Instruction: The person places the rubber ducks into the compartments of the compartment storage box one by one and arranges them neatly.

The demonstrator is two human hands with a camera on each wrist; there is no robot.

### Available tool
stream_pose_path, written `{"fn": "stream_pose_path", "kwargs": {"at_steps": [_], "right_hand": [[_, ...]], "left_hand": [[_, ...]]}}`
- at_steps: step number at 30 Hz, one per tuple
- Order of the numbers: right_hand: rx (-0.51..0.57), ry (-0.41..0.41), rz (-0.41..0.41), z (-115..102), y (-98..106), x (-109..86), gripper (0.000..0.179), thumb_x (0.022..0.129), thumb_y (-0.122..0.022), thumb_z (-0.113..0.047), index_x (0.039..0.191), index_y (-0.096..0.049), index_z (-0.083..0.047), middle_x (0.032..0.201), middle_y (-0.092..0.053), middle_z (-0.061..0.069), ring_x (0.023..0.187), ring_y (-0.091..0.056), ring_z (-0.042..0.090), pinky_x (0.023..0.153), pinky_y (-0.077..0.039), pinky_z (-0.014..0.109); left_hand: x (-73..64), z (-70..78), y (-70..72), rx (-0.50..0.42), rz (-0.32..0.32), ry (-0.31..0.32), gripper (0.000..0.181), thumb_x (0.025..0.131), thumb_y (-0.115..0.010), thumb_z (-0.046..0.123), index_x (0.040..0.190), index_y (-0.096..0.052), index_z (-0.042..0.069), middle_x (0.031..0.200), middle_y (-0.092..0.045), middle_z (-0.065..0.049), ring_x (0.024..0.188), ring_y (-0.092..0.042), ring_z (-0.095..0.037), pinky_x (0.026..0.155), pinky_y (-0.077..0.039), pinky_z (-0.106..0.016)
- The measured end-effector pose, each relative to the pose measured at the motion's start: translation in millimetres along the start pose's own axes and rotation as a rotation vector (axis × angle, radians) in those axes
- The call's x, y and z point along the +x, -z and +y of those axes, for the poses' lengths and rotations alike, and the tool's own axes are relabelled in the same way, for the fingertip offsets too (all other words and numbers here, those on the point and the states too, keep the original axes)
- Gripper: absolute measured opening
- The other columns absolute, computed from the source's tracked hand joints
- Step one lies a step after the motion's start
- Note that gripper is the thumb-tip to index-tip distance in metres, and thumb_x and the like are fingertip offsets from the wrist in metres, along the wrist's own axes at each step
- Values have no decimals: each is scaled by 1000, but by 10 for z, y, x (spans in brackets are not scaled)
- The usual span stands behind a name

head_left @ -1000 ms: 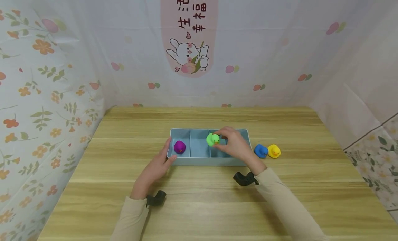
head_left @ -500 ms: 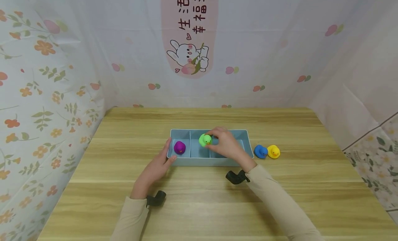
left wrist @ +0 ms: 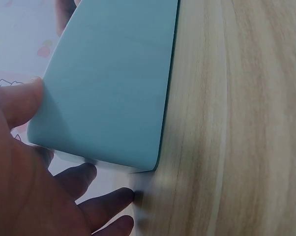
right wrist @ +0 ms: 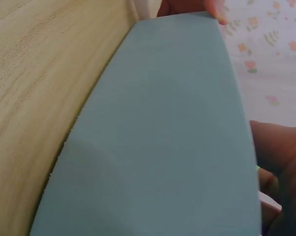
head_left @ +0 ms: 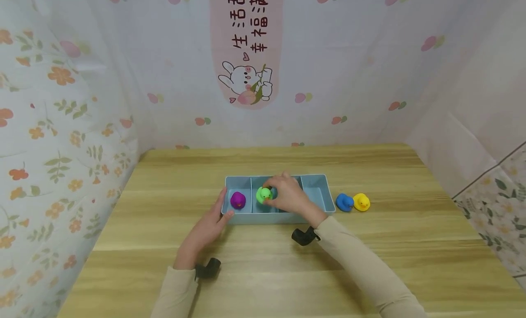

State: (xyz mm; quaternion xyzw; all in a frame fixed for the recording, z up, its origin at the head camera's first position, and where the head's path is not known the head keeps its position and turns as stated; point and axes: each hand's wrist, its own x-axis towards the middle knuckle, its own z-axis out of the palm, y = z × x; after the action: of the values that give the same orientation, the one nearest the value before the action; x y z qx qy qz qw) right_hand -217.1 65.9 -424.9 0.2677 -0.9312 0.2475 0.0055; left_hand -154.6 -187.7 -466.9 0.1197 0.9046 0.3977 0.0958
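In the head view my right hand (head_left: 287, 194) pinches a green rubber duck (head_left: 264, 195) between thumb and fingers, low in the second compartment from the left of a blue-grey divided box (head_left: 279, 218). Whether the duck touches the compartment floor is hidden. My left hand (head_left: 208, 224) holds the box's left end, its thumb at the near corner rim and its fingers along the end wall. A purple rubber duck (head_left: 238, 200) sits in the leftmost compartment. In the left wrist view the thumb (left wrist: 27, 101) presses the rim of the box (left wrist: 108, 88).
Right of the box, a blue rubber duck (head_left: 344, 202) and a yellow rubber duck (head_left: 362, 202) sit side by side on the wooden table (head_left: 255, 277). A printed cloth (head_left: 172, 71) hangs behind the table.
My right hand has carried the green duck leftward from above the box's middle and lowered it into the second compartment. My left hand keeps its place. The head view has shifted slightly.
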Motion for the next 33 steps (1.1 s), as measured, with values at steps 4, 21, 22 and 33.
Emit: {"fn": "stream_pose_path", "kwargs": {"at_steps": [4, 21, 22, 33], "right_hand": [[-65, -25, -10, -3, -57, 8, 34, 73, -83, -29, 103, -72, -17, 106, -71, -2, 84, -42, 17, 69, -32, 31], [-293, -94, -44, -49, -212, 128, 31, 70, -84, -33, 96, -72, -19, 91, -72, -5, 79, -43, 17, 65, -29, 31], [-300, -98, -46, -58, -209, 131, 31, 70, -84, -32, 96, -72, -19, 90, -72, -5, 78, -42, 17, 65, -28, 32], [-368, -111, -107, -166, -157, 126, 28, 69, -85, -32, 88, -71, -18, 80, -67, -5, 76, -39, 18, 65, -28, 34]], "left_hand": [[-14, -14, -32, -10, 5, 1, 72, 101, -43, 37, 155, 1, 18, 160, -14, -14, 142, -24, -39, 115, -21, -54], [-4, -3, -5, -11, 1, 16, 72, 101, -42, 40, 155, 2, 22, 160, -14, -13, 143, -24, -38, 115, -23, -53], [-3, 1, -4, -13, 0, 19, 72, 101, -43, 40, 155, 2, 22, 160, -14, -13, 143, -24, -38, 115, -23, -54], [-13, 10, 2, -18, -1, 33, 72, 101, -44, 36, 155, 1, 22, 160, -14, -13, 143, -23, -38, 114, -24, -56]]}}
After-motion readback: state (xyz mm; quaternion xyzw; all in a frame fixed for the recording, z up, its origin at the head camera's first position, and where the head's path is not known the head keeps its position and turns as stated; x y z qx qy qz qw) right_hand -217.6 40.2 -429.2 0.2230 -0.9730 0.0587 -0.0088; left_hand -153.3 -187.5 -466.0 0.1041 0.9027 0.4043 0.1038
